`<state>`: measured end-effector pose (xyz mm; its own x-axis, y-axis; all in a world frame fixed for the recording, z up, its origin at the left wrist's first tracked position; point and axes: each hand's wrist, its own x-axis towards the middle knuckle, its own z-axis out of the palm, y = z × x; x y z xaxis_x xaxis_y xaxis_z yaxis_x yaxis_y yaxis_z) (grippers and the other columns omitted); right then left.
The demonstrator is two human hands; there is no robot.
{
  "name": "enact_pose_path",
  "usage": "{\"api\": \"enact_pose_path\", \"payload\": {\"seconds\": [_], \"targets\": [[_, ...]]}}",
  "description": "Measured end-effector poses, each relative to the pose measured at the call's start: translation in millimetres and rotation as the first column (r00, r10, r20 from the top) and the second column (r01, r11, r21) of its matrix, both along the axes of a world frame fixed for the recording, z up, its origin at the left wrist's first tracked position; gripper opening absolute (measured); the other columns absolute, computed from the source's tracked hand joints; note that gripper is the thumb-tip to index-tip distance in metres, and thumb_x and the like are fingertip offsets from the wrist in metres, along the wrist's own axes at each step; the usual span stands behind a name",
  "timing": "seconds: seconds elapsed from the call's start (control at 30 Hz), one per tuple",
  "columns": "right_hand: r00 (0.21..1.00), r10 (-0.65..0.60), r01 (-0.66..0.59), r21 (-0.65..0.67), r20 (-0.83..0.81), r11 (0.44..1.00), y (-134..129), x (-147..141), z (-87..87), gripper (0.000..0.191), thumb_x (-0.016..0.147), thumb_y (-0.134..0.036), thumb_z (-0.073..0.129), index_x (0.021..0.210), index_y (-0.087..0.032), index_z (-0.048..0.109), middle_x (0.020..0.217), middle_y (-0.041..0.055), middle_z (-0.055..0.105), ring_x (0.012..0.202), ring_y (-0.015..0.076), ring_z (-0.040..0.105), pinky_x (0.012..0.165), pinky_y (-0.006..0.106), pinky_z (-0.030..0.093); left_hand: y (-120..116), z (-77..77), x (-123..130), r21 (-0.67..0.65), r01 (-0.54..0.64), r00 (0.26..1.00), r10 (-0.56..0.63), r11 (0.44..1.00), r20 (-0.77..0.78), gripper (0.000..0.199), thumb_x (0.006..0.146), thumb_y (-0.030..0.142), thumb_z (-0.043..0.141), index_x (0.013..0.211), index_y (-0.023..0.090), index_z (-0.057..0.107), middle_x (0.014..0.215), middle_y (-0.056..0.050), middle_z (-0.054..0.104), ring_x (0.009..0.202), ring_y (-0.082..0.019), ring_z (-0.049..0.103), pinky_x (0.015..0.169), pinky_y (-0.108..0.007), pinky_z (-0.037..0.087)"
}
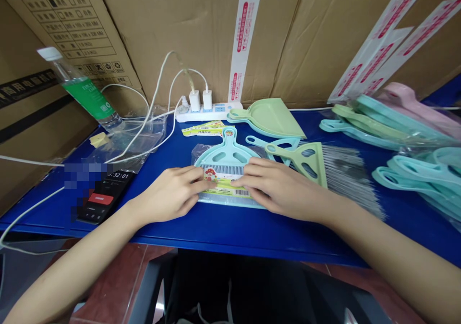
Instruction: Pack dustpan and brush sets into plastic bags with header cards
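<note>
A light blue brush and dustpan set lies flat in a clear bag on the blue table, its handle pointing away from me. Across its bristles sits a yellow and white label with a red mushroom picture and a barcode. My left hand rests on the label's left end, fingers bent and pressed together. My right hand lies over the label's right end, its fingers curled and one fingertip on the label. Whether either hand pinches the label or bag is hidden beneath the fingers.
Green and blue dustpans and brushes lie behind and right. Bagged sets are stacked far right. A power strip, loose labels, a bottle, cables and a phone are behind and left. Cardboard boxes wall the back.
</note>
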<state>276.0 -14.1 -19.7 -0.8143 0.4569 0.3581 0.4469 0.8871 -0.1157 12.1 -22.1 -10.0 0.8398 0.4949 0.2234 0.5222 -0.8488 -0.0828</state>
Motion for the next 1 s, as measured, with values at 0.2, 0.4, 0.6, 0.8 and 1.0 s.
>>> {"api": "enact_pose_path", "payload": {"seconds": [0.2, 0.4, 0.6, 0.8, 1.0], "targets": [[1.000, -0.001, 0.001, -0.015, 0.017, 1.000, -0.8, 0.1, 0.9, 0.031, 0.097, -0.013, 0.038, 0.091, -0.015, 0.069, 0.076, 0.0062, 0.060, 0.078, 0.0205, 0.048, 0.069, 0.034, 0.042, 1.0, -0.6, 0.5, 0.007, 0.009, 1.000, -0.009, 1.000, 0.014, 0.038, 0.087, 0.006, 0.038, 0.111, 0.020, 0.064, 0.093, -0.003, 0.066, 0.080, -0.016, 0.064, 0.070, -0.028, 0.051], [1.000, 0.001, -0.001, -0.020, 0.020, 1.000, -0.8, -0.1, 0.9, 0.031, 0.097, -0.015, 0.038, 0.093, -0.015, 0.069, 0.077, 0.0063, 0.060, 0.078, 0.0207, 0.048, 0.069, 0.034, 0.042, 1.3, 0.0, 0.0, -0.003, -0.005, 1.000, 0.005, 1.000, 0.009, 0.038, 0.087, 0.006, 0.038, 0.111, 0.020, 0.064, 0.093, -0.003, 0.066, 0.079, -0.016, 0.065, 0.070, -0.028, 0.052], [0.999, 0.006, -0.005, -0.031, 0.032, 1.000, -0.3, -0.3, 2.5, 0.032, 0.097, -0.014, 0.039, 0.094, -0.013, 0.070, 0.078, 0.0071, 0.062, 0.079, 0.0212, 0.049, 0.070, 0.035, 0.043, 0.1, 1.6, -1.7, -0.023, -0.037, 0.999, 0.038, 0.999, 0.018, 0.037, 0.088, 0.009, 0.040, 0.110, 0.021, 0.067, 0.091, -0.002, 0.066, 0.078, -0.016, 0.065, 0.069, -0.028, 0.053], [0.998, -0.002, 0.004, -0.035, 0.056, 0.999, -1.6, -0.3, 3.8, 0.032, 0.096, -0.013, 0.039, 0.097, -0.014, 0.071, 0.079, 0.0074, 0.063, 0.080, 0.0216, 0.051, 0.072, 0.035, 0.044, 0.3, 3.3, -2.6, -0.009, -0.070, 0.997, 0.070, 0.998, 0.045, 0.040, 0.088, 0.007, 0.038, 0.107, 0.020, 0.070, 0.082, -0.002, 0.061, 0.066, -0.013, 0.059, 0.061, -0.025, 0.049], [0.999, 0.007, -0.006, -0.015, 0.040, 1.000, -1.6, 0.3, 2.0, 0.033, 0.096, -0.013, 0.038, 0.098, -0.014, 0.071, 0.078, 0.0075, 0.063, 0.080, 0.0214, 0.052, 0.071, 0.034, 0.044, 0.5, 4.2, -2.2, 0.035, -0.078, 0.997, 0.077, 0.996, 0.025, 0.041, 0.088, 0.007, 0.038, 0.108, 0.022, 0.071, 0.078, -0.001, 0.058, 0.061, -0.012, 0.055, 0.058, -0.024, 0.047]]}}
